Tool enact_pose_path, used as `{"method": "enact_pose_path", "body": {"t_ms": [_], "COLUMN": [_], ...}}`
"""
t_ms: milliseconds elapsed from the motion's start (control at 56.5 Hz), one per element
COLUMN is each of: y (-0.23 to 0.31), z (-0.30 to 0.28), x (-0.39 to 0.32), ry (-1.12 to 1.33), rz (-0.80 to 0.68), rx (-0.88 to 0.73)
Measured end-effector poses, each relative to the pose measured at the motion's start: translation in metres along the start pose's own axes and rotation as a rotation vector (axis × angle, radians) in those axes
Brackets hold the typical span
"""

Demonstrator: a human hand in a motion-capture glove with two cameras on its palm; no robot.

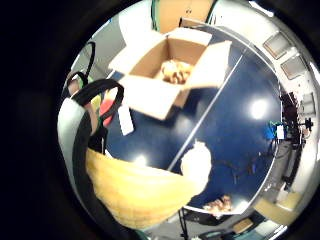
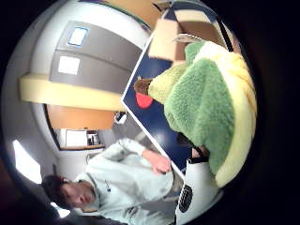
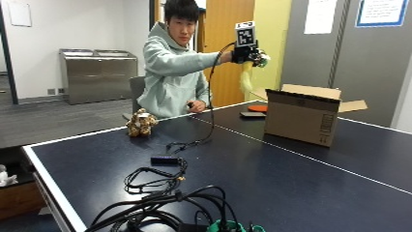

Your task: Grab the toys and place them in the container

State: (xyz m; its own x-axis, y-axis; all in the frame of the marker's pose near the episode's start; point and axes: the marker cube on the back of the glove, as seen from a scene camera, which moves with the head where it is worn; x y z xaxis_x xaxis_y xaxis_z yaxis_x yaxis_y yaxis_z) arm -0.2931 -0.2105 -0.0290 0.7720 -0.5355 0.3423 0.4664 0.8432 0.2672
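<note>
A person in a pale hooded top sits at the far side of a dark blue table [image 3: 270, 179]. Their gloved right hand [image 3: 244, 52] is raised high in the air, above and just behind an open cardboard box [image 3: 302, 117] that stands on the table toward the right. The hand grasps a soft plush toy [image 3: 247, 75], yellow and green, which hangs down from the fingers well clear of the table. In the thumb-side palm view the plush toy [image 2: 208, 103] fills much of the frame, showing fuzzy green fabric edged with yellow, close against the palm. In the little-finger-side palm view its yellow underside [image 1: 135, 192] and a white tip hang over the table, with the cardboard box [image 1: 167, 70] below, flaps spread open. A tan toy [image 1: 176, 71] already lies inside the box.

On the near left part of the table, well apart from the box, a small brown plush animal [image 3: 141, 123] sits upright. Behind the box, at the far edge, lie a flat red object [image 3: 258, 108] and a dark flat object [image 3: 252, 114] just beside it. The person's bare hand [image 3: 196, 105] rests at the far table edge, holding nothing.
</note>
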Motion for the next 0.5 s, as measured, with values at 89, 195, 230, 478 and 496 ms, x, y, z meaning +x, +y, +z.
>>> {"method": "enact_pose_path", "body": {"t_ms": [89,195,230,478,496], "y": [-0.035,-0.059,-0.065,-0.059,-0.056], "z": [0.008,0.032,0.043,0.096,0.096], "x": [-0.004,0.025,0.03,0.027,0.027], "ry": [-0.012,0.07,0.088,0.071,0.072], "rz": [0.01,-0.054,-0.01,0.145,0.14], "rx": [0.127,0.188,0.159,0.075,0.075]}}
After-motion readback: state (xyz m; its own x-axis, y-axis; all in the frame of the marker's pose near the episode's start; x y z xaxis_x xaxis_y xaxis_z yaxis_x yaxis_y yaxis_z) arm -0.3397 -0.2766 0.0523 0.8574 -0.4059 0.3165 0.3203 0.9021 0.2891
